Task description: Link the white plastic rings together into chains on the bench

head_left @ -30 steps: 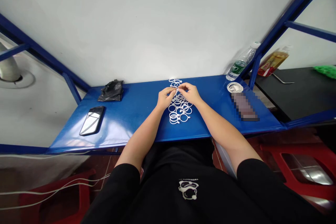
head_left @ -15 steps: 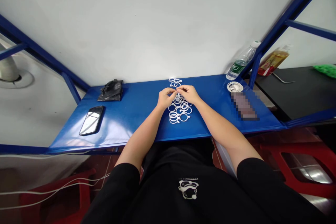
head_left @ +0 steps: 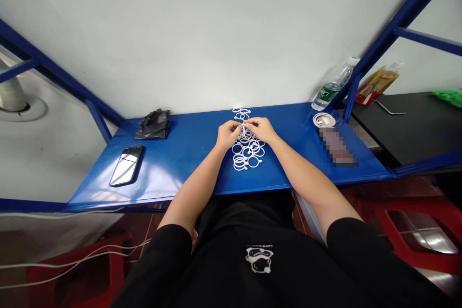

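My left hand [head_left: 228, 134] and my right hand [head_left: 261, 129] meet fingertip to fingertip over a pile of white rings [head_left: 252, 148], each with a small knob or clip on it. Both hands are closed in a pinch on a white ring [head_left: 244, 129], which shows partly between the fingers. Its far part is hidden by the fingertips. The pile spreads below the hands toward the front edge of the blue table [head_left: 191, 154]. A few more white rings [head_left: 241, 114] lie beyond the hands, near the wall.
To the left are a crumpled black plastic bag [head_left: 153, 124] and a phone [head_left: 126, 166]. On the right stand a water bottle [head_left: 330, 89], a coiled white cable [head_left: 324, 120] and a blurred-out flat object [head_left: 337, 147]. Blue metal bars [head_left: 104, 122] frame both sides.
The white ring between my fingertips has turned slightly. My hands stay almost in place, and the rest of the table looks unchanged.
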Demonstrator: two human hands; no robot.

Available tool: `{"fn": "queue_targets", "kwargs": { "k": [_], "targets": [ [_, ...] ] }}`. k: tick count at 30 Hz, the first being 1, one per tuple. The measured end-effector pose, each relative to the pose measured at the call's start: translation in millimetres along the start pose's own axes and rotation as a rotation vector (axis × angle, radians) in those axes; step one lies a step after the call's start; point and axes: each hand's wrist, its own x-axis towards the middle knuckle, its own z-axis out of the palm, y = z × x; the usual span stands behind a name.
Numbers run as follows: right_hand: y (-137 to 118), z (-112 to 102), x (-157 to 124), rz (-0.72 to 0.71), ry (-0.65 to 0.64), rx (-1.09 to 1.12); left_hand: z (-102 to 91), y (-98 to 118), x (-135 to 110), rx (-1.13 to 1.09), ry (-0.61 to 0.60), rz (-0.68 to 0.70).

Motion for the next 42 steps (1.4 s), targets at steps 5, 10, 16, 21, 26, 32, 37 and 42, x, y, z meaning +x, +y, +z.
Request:
{"fn": "queue_targets", "kwargs": {
  "k": [5, 10, 16, 21, 26, 32, 37, 42],
  "targets": [
    [-5, -1, -2, -0.039, -0.043, -0.098, -1.1, 0, 0, 0.032, -0.006, 0.008],
    [-7, -2, -2, -0.05, -0.06, -0.146, -3.5, 2, 1, 0.081, -0.041, 0.031],
    [-8, -4, -1, -0.06, -0.067, -0.188, -5.3, 3, 2, 0.106, -0.065, 0.046],
    [-9, -3, -2, -0.069, -0.043, -0.173, -4.0, 4, 1, 0.113, -0.062, 0.047],
    [-7, -2, -2, -0.098, 0.014, -0.163, -3.7, 4, 0, 0.182, -0.057, 0.076],
    [3, -10, 2, -0.081, 0.053, -0.253, -5.5, -6, 4, 0.291, -0.092, 0.065],
    [17, -12, 7, -0.087, 0.03, -0.362, -2.8, -9, 1, 0.337, -0.263, 0.101],
    [34, -5, 17, 0.068, -0.085, -0.493, -1.8, -4, -2, 0.34, -0.326, 0.162]
  ]
}}
